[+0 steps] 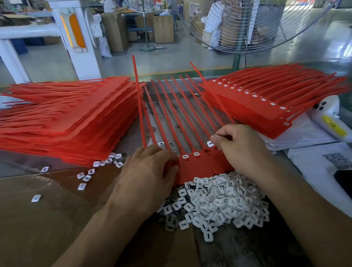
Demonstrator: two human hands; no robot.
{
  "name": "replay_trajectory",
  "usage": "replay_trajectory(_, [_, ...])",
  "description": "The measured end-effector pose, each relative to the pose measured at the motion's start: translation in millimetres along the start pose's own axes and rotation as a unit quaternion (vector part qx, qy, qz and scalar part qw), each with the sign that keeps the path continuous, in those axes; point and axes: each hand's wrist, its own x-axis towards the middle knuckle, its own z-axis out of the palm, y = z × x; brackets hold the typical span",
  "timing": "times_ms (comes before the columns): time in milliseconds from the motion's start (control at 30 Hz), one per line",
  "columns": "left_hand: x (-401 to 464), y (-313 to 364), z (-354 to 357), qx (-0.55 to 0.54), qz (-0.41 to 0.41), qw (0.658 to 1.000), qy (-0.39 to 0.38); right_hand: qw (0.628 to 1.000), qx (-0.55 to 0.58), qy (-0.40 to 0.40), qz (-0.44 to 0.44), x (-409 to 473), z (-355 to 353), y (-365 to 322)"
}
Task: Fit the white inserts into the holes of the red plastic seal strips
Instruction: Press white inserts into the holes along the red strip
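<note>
Factory floor was shiny green concrete, with a big wire-caged fan [262, 0] behind the bench. Worktop [23, 228] was brown cardboard, kinda scuffed. Between the hands lay a flat red strip sheet [201, 164] with long thin tails fanned out. Left hand [148, 180] pressed curled fingers on its edge; right hand [240, 146] pinched a small white insert [209, 143] above a hole. Heaped square slotted inserts [219, 200] sat just in front.
</note>
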Motion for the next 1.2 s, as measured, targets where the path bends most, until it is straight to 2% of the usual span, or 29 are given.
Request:
replay_trajectory(567, [0.7, -2.0, 0.8, 0.0, 0.0, 1.0, -0.005, 0.995, -0.099, -0.012, 0.011, 1.0, 7.6, -7.9])
replay_trajectory(900, [1.3, -3.2, 2.9, 0.0, -0.001, 1.0, -0.009, 0.994, -0.105, 0.007, 0.021, 2.7, 10.9, -8.1])
replay_trajectory(1067, [1.9, -4.2, 4.0, -0.003, -0.001, 1.0, -0.006, 0.996, -0.092, 0.003, -0.001, -1.0, 8.2, -9.0])
replay_trajectory(1200, [1.5, -3.5, 3.1, -0.005, 0.0, 1.0, -0.002, 0.994, -0.101, -0.035, -0.039, -8.1, -1.1, -8.2])
